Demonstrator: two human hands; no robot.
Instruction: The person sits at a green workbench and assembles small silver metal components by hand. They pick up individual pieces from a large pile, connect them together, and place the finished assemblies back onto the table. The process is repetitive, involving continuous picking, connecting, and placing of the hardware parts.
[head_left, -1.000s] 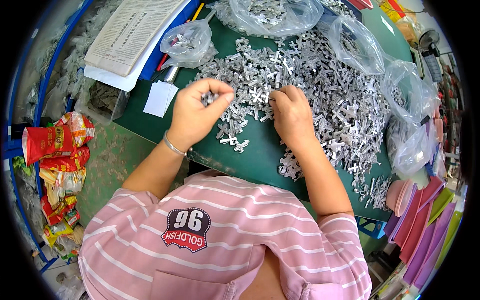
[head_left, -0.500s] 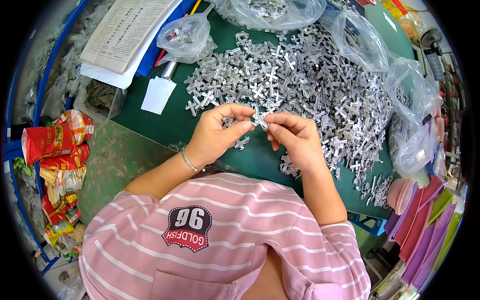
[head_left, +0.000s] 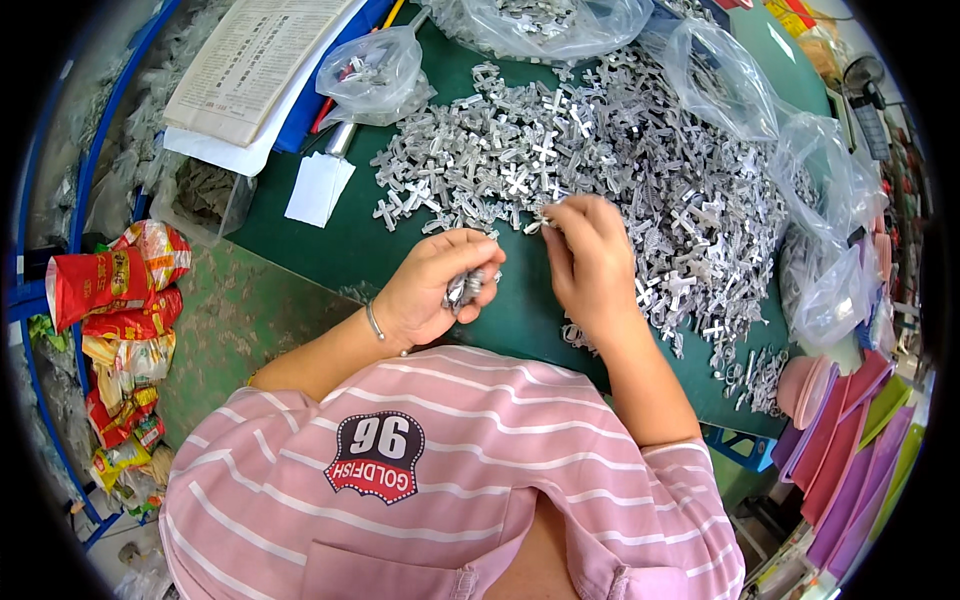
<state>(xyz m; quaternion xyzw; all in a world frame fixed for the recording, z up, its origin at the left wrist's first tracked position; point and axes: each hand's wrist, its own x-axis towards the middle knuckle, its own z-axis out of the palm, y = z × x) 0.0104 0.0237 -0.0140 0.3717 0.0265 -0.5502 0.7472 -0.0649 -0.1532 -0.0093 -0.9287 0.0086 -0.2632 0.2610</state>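
Observation:
Silver-grey metal cross pendants (head_left: pixel 690 215) lie in a broad heap on the green table. Curled around a small bunch of pendants (head_left: pixel 463 289) is my left hand (head_left: pixel 435 280), at the near side of the heap, with a bracelet on its wrist. My right hand (head_left: pixel 592 262) is at the heap's near edge, slightly blurred. Its thumb and fingers close on a small silver cross pendant (head_left: pixel 538 226) at their tips. The two hands are apart, with bare green tabletop (head_left: pixel 520 310) between them.
Clear plastic bags (head_left: pixel 720 85) edge the heap at the back and right. A small bag of pieces (head_left: pixel 372 80), white paper slips (head_left: pixel 320 188) and a printed sheet (head_left: pixel 250 70) lie at left. Colourful plastic bins (head_left: pixel 850 450) stand at right, red packets (head_left: pixel 110 280) at far left.
Both hands met over one cross pendant before. Now they have parted: the left has drawn back and curled around its bunch, while the right has moved up to the heap's edge.

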